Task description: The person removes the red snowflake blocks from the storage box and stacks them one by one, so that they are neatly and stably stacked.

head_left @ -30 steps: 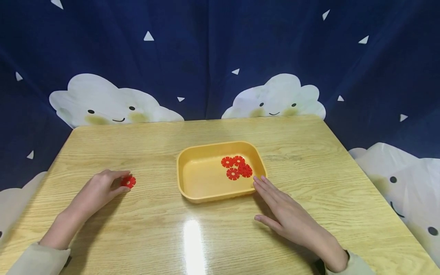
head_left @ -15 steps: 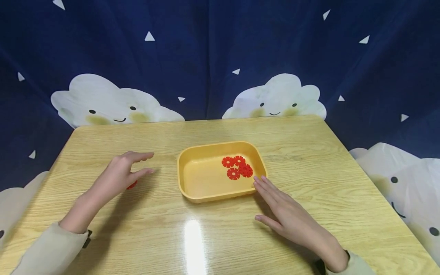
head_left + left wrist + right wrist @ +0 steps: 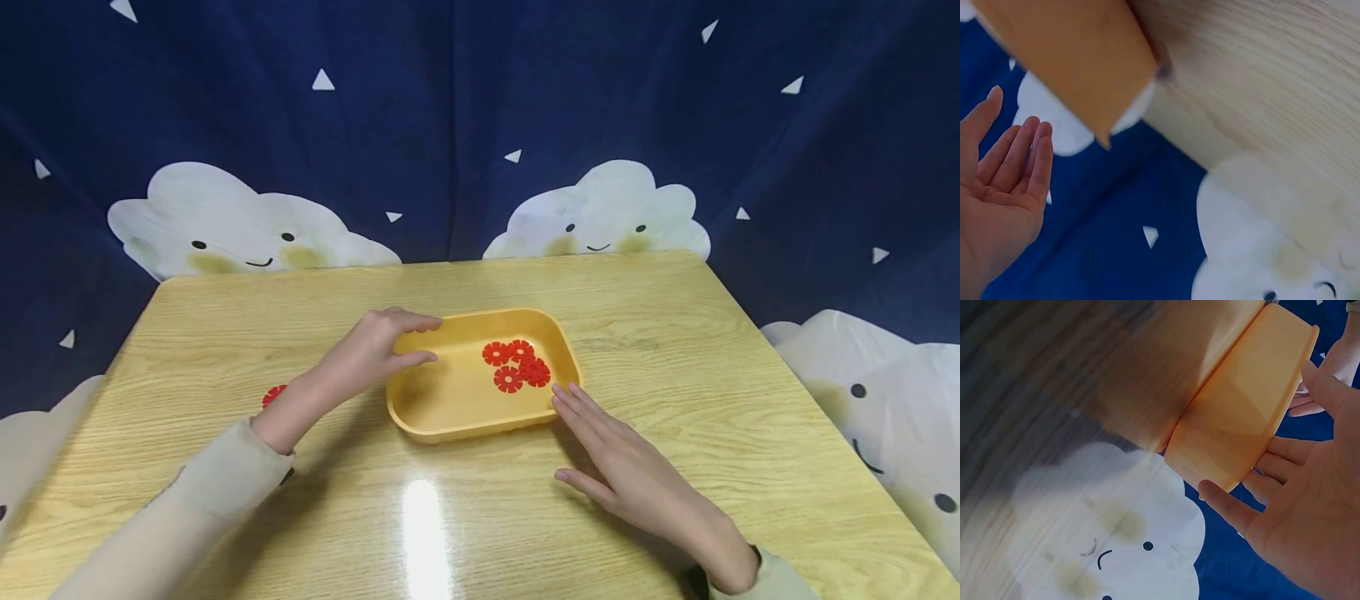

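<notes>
While the left hand (image 3: 375, 346) hovers over the left end of the yellow tray (image 3: 450, 387), its thumb and fingers are well apart with nothing between them. The tray sits mid-table (image 3: 675, 333), long axis running left to right, right end angled slightly away from the person. Right hand (image 3: 633, 471) isn't gripping anything either: fingers pretty straight, tips at the tray's near right corner. Red notched discs (image 3: 508, 380) bunch up in its right half, and another red disc (image 3: 273, 395) is on the table, partly hidden by the left forearm.
</notes>
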`<state>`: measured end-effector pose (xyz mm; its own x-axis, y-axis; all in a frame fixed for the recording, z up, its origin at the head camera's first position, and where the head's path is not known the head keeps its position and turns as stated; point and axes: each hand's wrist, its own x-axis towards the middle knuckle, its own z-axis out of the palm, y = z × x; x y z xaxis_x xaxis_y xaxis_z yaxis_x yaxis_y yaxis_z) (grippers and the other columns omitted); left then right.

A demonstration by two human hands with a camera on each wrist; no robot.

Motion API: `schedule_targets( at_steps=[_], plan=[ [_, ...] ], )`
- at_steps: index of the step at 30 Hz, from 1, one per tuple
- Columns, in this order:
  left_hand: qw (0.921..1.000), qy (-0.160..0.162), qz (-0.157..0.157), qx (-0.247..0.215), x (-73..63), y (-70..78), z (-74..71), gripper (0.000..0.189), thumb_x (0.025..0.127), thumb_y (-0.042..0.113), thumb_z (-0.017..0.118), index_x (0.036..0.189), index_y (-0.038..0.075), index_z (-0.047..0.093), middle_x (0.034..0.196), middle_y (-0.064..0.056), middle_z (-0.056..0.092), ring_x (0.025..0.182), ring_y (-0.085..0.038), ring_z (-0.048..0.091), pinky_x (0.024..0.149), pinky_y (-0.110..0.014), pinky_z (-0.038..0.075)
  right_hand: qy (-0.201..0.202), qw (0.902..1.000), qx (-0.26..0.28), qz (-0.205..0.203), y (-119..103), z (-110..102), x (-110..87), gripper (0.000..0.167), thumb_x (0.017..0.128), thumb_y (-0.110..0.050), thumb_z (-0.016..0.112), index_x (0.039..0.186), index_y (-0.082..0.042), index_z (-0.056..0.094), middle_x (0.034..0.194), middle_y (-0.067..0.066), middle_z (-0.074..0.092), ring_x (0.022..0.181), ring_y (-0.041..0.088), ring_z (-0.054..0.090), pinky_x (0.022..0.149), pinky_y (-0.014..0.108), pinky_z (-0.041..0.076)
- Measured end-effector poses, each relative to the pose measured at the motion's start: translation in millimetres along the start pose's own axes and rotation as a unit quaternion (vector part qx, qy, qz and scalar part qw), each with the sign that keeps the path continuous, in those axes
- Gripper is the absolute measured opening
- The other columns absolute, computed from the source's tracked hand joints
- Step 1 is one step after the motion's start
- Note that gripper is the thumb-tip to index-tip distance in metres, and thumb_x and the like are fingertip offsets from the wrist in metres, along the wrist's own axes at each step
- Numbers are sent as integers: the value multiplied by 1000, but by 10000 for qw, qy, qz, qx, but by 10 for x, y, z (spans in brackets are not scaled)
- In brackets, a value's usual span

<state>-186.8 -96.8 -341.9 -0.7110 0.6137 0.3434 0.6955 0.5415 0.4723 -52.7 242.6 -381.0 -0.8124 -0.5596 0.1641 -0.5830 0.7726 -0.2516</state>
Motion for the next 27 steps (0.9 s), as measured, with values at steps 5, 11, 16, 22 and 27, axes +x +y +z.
schedule_targets(
  at_steps=[5,11,16,22,27],
  plan=[
    [9985,-496,243,-4,218,93,250,40,83,14,79,119,-1,68,115,-11,70,104,-25,66,92,-37,51,-32,10000,13,52,-5,-11,-5,84,95,-42,62,158,-16,14,163,-1,13,147,25,17,108,53,35],
    [9933,-1068,437,-112,437,188,503,39,84,14,79,119,0,69,116,-11,69,107,-24,66,94,-34,51,-9,10000,-9,9,-4,-12,3,83,95,-42,62,158,-14,15,163,1,15,147,26,18,108,54,35],
    [9882,-1423,550,-124,529,181,662,41,82,12,80,119,-1,69,116,-11,69,107,-23,66,94,-32,51,-18,10000,-23,-5,-2,-3,13,84,95,-41,63,158,-13,15,163,1,15,147,26,17,108,53,34],
    [9848,-1602,675,-77,587,144,769,39,81,11,81,117,0,70,110,-12,71,102,-24,68,91,-32,52,-42,10000,-59,8,2,-1,10,84,95,-42,63,158,-13,16,163,0,14,148,25,17,108,53,34],
    [9831,-1723,613,10,615,128,836,40,81,9,81,118,2,69,112,-10,71,102,-22,68,90,-31,53,-53,10000,-79,26,3,-5,5,82,95,-43,61,158,-13,17,163,1,15,148,24,17,108,53,34]
  ],
)
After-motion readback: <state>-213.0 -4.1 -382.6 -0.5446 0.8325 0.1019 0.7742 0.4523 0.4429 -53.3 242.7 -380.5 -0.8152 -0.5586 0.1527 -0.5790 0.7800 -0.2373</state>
